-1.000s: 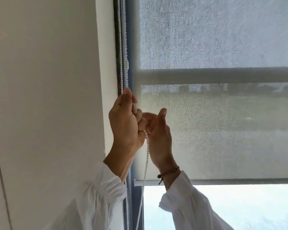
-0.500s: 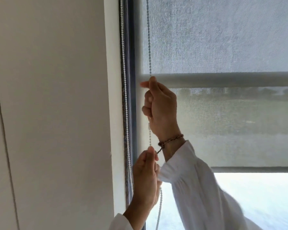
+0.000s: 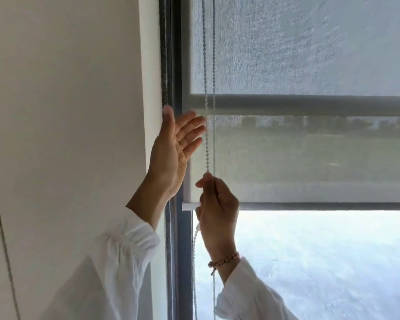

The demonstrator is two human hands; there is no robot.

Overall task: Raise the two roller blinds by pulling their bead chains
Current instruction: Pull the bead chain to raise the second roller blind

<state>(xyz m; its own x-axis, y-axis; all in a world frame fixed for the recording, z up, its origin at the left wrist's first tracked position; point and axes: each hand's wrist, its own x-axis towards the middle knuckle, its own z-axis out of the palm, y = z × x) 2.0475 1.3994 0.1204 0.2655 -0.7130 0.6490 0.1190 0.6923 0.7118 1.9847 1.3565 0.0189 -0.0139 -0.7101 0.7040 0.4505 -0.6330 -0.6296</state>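
Observation:
A sheer grey roller blind [image 3: 310, 158] covers the upper window; its bottom bar [image 3: 321, 206] hangs about mid-frame. Behind it the bar of a second blind [image 3: 310, 105] shows through the fabric. A white bead chain [image 3: 207, 125] runs down in two strands in front of the blind's left edge. My right hand [image 3: 217, 204] is shut on one strand at the height of the bottom bar. My left hand [image 3: 173, 151] is raised with its fingers spread, just left of the chain, holding nothing.
A cream wall [image 3: 67, 135] fills the left half. A dark window frame [image 3: 173, 65] stands between wall and blind. Bare glass [image 3: 310, 262] with bright daylight shows below the blind. Another chain [image 3: 164, 54] hangs along the frame.
My right hand has pulled the chain down from the upper bar to the bottom bar. My left hand has let go low down and risen, fingers spread. The blind's bottom bar sits higher against the window.

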